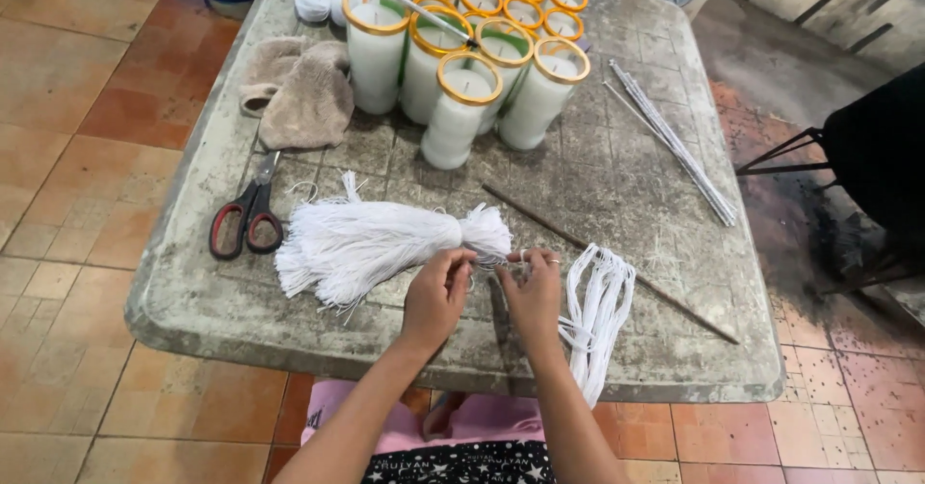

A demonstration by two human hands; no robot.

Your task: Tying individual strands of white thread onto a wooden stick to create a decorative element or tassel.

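A bundle of white cotton strings (371, 243) was laid across the near part of a worn, stained grey table (617, 181), its loose ends fanned toward the left and its gathered end turned toward the hands, so that single strands could be drawn from it. The left hand (438, 296) was closed with its fingertips pinched on a thin strand at the gathered end; the right hand (533, 291) was likewise closed in a pinch on the same strand, just beside the left, the strand being held taut between them. A smaller hank of separated strings (597, 315) was draped over the table's near edge to the right, apart from the main bundle. A thin brown stick (617, 262) lay diagonally behind the hands, and a sheaf of slim pale rods (674, 142) lay farther right. Black scissors with red-lined handles (246, 219) rested to the left of the bundle, within reach. A crumpled beige cloth (303, 94) lay beyond them. At the far side, cylindrical white candles in clear glasses with orange rims (462, 79) were grouped closely, upright and touching; one leaned slightly.
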